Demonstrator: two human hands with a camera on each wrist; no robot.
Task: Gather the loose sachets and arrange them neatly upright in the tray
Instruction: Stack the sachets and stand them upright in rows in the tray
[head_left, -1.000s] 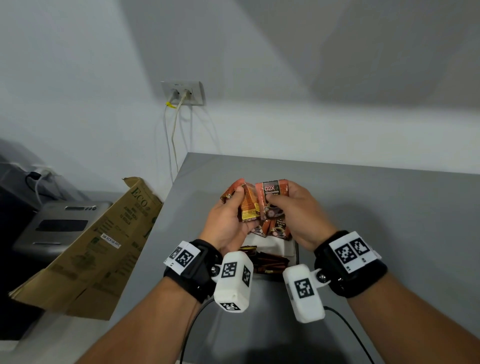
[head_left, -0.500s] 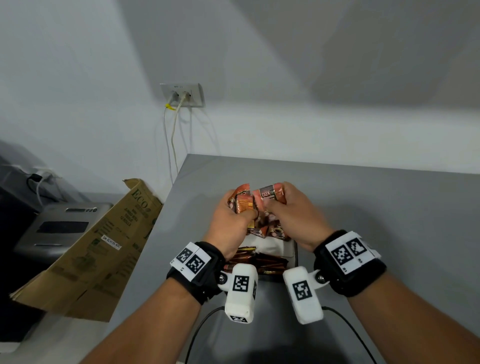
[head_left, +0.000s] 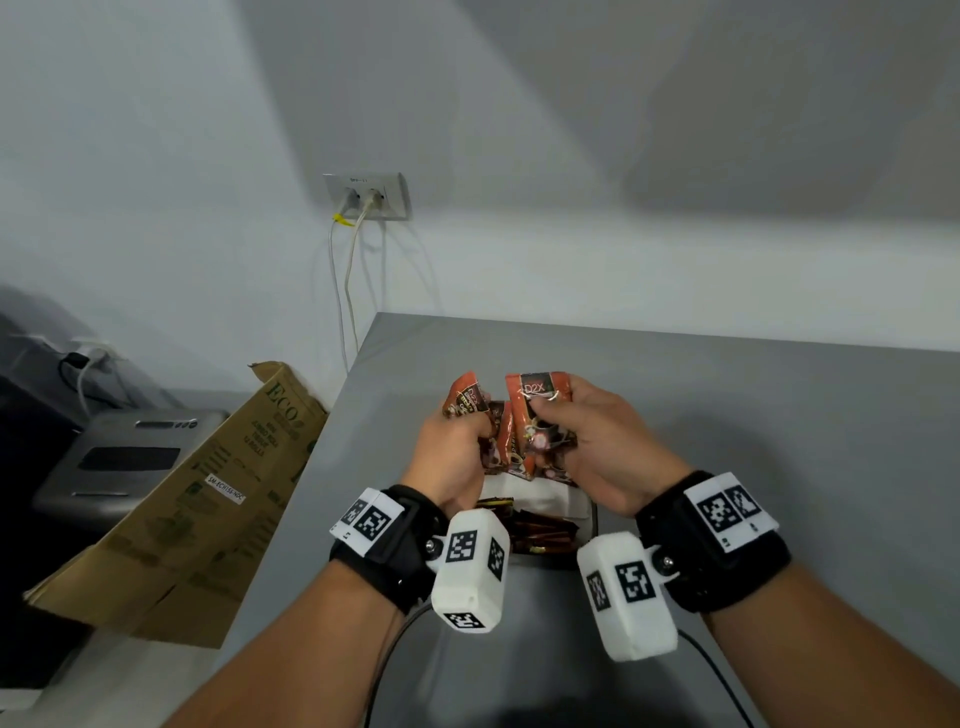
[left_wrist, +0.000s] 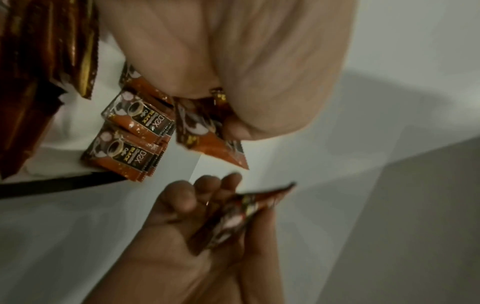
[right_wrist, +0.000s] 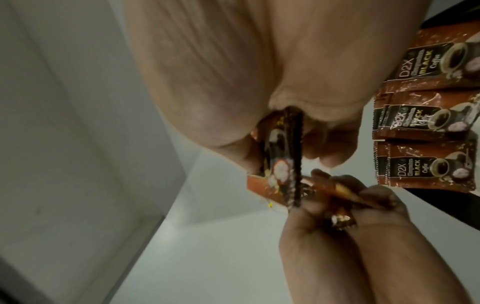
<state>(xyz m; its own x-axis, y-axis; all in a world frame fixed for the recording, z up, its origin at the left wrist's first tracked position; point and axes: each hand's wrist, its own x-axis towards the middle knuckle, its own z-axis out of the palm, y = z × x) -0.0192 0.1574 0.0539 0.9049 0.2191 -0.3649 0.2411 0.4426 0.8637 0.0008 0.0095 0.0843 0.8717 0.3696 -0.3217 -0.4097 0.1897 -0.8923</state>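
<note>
The sachets were orange-brown coffee packets marked "D2X", and both hands held them up together above the far end of the tray. The right hand gripped a small stack of them, thumb curled over the front packet just under its top edge. The left hand pinched another sachet between thumb and fingers, its top tilted left, touching the right hand's stack. So each grip was clenched on sachets.

From the wrist views, more D2X sachets sat overlapping one another in the tray, faces showing. At the tray's near end lay darker brown and gold sachets, flat rather than upright. The tray had a white inside and a dark rim.

The tray sat on a grey desk, near its left edge and close to the person. Both wrists wore black bands with white marker blocks. Left of the desk leaned a flattened cardboard box, with a grey machine beyond it. On the far wall a socket held two plugs with cables hanging down.
</note>
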